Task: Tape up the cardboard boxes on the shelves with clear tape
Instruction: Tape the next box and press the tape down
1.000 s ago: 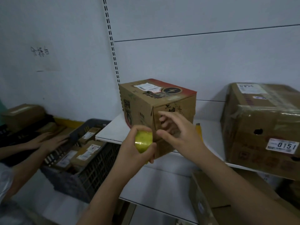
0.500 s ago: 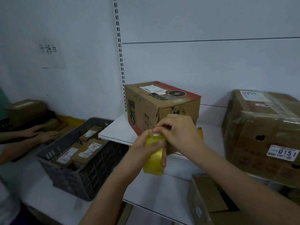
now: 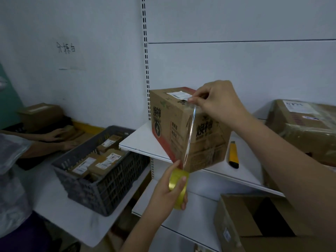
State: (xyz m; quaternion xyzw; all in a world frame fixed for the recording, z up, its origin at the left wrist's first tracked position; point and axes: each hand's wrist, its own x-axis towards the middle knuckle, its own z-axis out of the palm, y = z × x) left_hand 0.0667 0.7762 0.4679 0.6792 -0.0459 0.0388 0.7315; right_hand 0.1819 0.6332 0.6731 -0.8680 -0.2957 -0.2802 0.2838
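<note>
At the far left another person's hands point(image 3: 60, 133) rest on small parcels on a low white table point(image 3: 76, 220). Next to them a grey slatted crate point(image 3: 101, 186) of labelled parcels sits on that table, its right end just beside the front left corner of the white shelf point(image 3: 138, 144). There is bare shelf left of the box, and an open gap below the shelf down to the next board.

The left hand point(image 3: 169, 195) is below the shelf's front edge, fingers and thumb curled round a yellowish tape roll point(image 3: 179, 190), which it grips firmly. A clear tape strip point(image 3: 190, 135) runs taut from the roll up across the near corner of the cardboard box point(image 3: 181, 124). That box stands on the shelf, turned corner-first, its lower near corner jutting past the shelf edge.

The right hand point(image 3: 218, 102) is at the box's top edge, thumb and forefinger pinching the strip's free end against the cardboard.

A yellow box cutter point(image 3: 233, 154) lies on the shelf just right of the box. Further right stands a large plastic-wrapped carton point(image 3: 305, 131); below it an open carton point(image 3: 254, 220) sits on the lower board.
</note>
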